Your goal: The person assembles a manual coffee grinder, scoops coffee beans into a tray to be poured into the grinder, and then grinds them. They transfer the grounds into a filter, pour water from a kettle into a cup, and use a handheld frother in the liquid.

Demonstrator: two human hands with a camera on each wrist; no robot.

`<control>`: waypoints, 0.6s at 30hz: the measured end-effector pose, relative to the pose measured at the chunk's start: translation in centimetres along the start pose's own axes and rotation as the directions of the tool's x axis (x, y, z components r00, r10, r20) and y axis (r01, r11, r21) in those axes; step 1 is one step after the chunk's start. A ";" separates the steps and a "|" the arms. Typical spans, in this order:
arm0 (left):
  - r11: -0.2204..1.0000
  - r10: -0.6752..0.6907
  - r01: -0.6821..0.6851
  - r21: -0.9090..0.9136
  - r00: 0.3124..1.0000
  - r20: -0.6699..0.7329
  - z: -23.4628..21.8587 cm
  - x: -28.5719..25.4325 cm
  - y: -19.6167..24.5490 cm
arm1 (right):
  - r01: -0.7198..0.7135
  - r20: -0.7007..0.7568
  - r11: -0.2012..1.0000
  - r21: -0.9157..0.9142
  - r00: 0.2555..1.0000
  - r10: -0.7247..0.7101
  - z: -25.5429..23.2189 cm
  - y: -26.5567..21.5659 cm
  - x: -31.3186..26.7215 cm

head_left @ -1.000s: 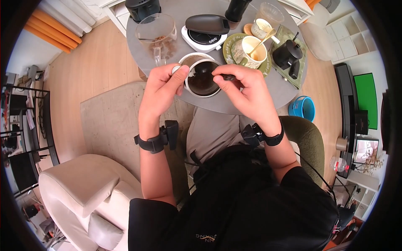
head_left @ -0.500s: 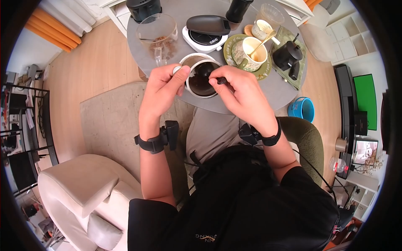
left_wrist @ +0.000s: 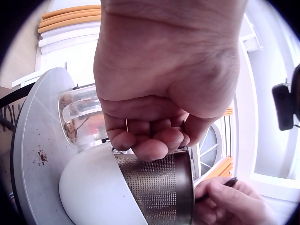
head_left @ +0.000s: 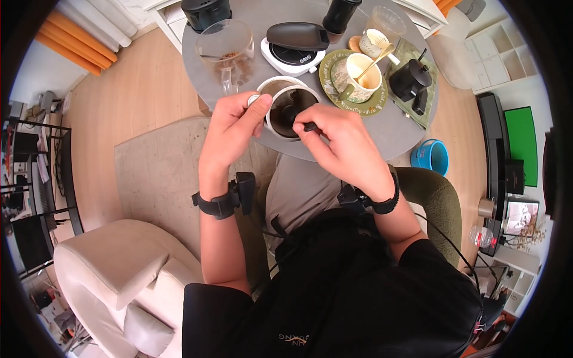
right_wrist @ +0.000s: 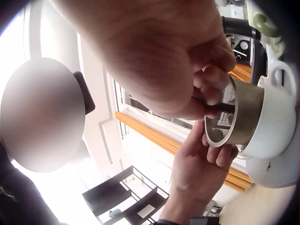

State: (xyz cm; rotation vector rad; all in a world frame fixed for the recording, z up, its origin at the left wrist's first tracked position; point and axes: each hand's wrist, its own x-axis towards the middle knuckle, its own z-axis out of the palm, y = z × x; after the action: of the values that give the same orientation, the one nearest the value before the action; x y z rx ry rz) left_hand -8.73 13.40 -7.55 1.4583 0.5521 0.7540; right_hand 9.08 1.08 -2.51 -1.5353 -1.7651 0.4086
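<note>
My left hand [head_left: 233, 128] grips a metal mesh strainer [left_wrist: 154, 183] at its rim, fingers curled in. The strainer sits tilted with its lower part inside a white cup [left_wrist: 93, 183], whose handle shows in the right wrist view. My right hand [head_left: 343, 140] pinches the dark handle of a spoon [head_left: 309, 126] between thumb and fingers. Its rounded black end reaches down into the strainer, where dark residue shows on the inner wall.
On the grey table stand a glass jug [head_left: 225, 48] with brown bits, a white scale [head_left: 292, 58], a patterned cup [head_left: 362, 77] on a green plate [head_left: 326, 67], and a black pot [head_left: 409, 77]. A blue bucket [head_left: 421, 156] stands on the floor at the right.
My right hand has moved the spoon leftward and nearer to my body within the strainer. The left hand keeps its hold, nearly still.
</note>
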 end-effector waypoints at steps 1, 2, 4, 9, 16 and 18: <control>1.000 -0.002 0.002 0.003 1.000 0.002 0.0 0.0 0.0 | -0.028 -0.014 0.999 0.044 0.999 0.029 -0.1 -0.1 0.1; 1.000 -0.001 0.001 0.003 1.000 0.003 0.0 0.0 0.0 | -0.029 -0.014 0.999 0.043 0.999 0.029 -0.1 -0.2 0.1; 1.000 0.002 -0.002 -0.003 1.000 -0.002 0.1 0.1 0.0 | -0.038 -0.125 0.995 0.094 0.991 0.050 0.0 -0.2 0.3; 1.000 0.010 -0.010 -0.001 1.000 0.006 -0.1 0.1 -0.1 | 0.052 -0.049 0.997 -0.056 0.997 -0.055 0.6 0.6 0.2; 0.998 -0.007 0.006 0.060 1.000 0.024 -0.2 0.1 0.0 | -0.010 -0.138 0.989 0.146 0.990 0.030 0.6 0.1 0.3; 0.998 -0.007 0.005 0.059 1.000 0.025 -0.2 0.1 0.0 | 0.023 -0.104 0.999 0.045 0.994 -0.018 0.8 0.4 0.2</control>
State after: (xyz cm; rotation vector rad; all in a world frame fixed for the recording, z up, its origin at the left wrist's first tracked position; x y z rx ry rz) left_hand -8.85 13.63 -7.54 1.5177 0.5636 0.7191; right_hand 8.80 1.52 -3.23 -1.4791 -1.6789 0.3509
